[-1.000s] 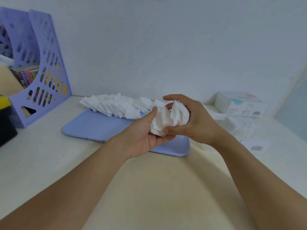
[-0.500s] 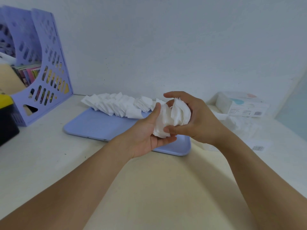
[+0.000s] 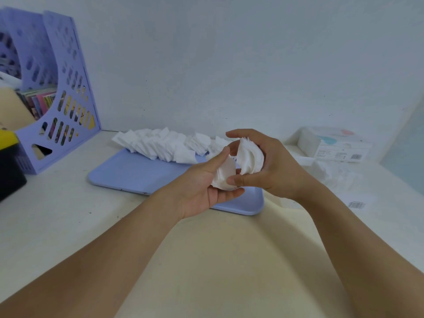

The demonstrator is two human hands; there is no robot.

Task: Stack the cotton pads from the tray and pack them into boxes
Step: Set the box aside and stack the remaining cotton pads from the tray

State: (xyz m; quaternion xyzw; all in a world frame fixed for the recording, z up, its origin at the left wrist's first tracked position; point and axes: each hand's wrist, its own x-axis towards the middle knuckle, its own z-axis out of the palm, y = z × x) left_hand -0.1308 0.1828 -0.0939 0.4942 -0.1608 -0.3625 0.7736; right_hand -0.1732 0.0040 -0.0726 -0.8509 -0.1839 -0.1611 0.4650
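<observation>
Above the right end of the light blue tray (image 3: 128,177), both hands hold a bunch of white cotton pads (image 3: 249,158). My right hand (image 3: 273,167) curls its thumb and fingers round the fanned upper part of the bunch. My left hand (image 3: 203,187) cradles the lower pads (image 3: 223,177) in its palm with the thumb pressed against them. A long row of loose cotton pads (image 3: 160,145) lies along the tray's far edge. A white box (image 3: 332,146) with a barcode label stands at the back right by the wall.
A purple perforated file holder (image 3: 62,92) with books stands at the back left. A black and yellow object (image 3: 9,166) sits at the left edge. A clear plastic wrapper (image 3: 337,177) and a barcode sticker (image 3: 356,204) lie on the table to the right.
The bunch has split slightly: my right hand has lifted the fanned upper pads a little away from the ones in my left palm. Both hands stay above the tray's right end.
</observation>
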